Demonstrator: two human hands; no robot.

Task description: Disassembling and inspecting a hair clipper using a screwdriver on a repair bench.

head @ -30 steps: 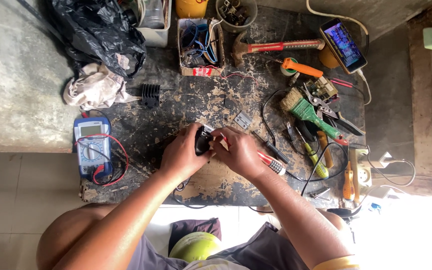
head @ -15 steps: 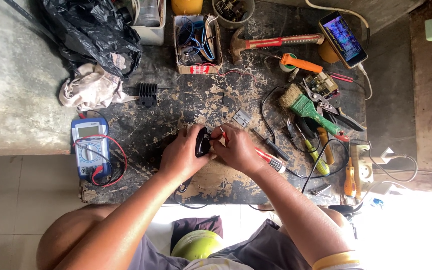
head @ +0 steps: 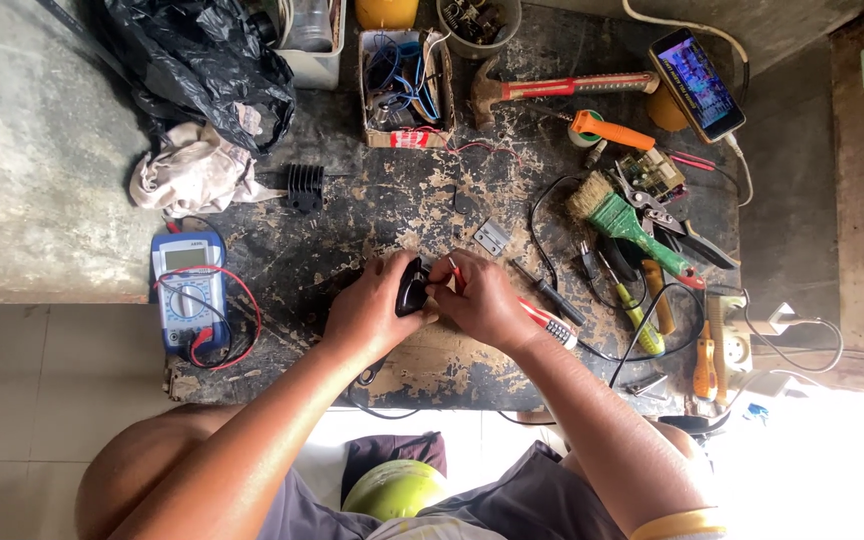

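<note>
Right now both hands meet mid-surface (head: pixel 392 205), near its front edge. Left hand (head: pixel 372 312) has fingers curled shut round a small black part (head: pixel 412 287), holding it just off the worn top. Right hand (head: pixel 482 300) is closed on a red-handled tool (head: pixel 542 322), prob. a tester screwdriver; its tip end sits by the black part, handle runs out behind the wrist to the right. Can't tell if tip touches the part, fingers hide it. Left of the hands, well apart: blue multimeter (head: pixel 190 290) w/ red lead looped round it, lying at the surface's left edge. Above that a crumpled rag (head: pixel 192 175), a black bag (head: pixel 202 65) behind it, & a small black finned heatsink (head: pixel 304 187) just beside the rag. Back centre: open cardboard box (head: pixel 402 90) w/ blue wires in it. Back right: hammer (head: pixel 552 90) w/ red handle lying flat, phone (head: pixel 697 85) w/ lit screen near it, tilted. Right side: green-handled brush (head: pixel 627 222), pliers (head: pixel 672 215) just beside it, more screwdrivers (head: pixel 642 320) lying close together, black cable looped among them. Small metal plate (head: pixel 492 237) lies just above the right hand, not touching.
</note>
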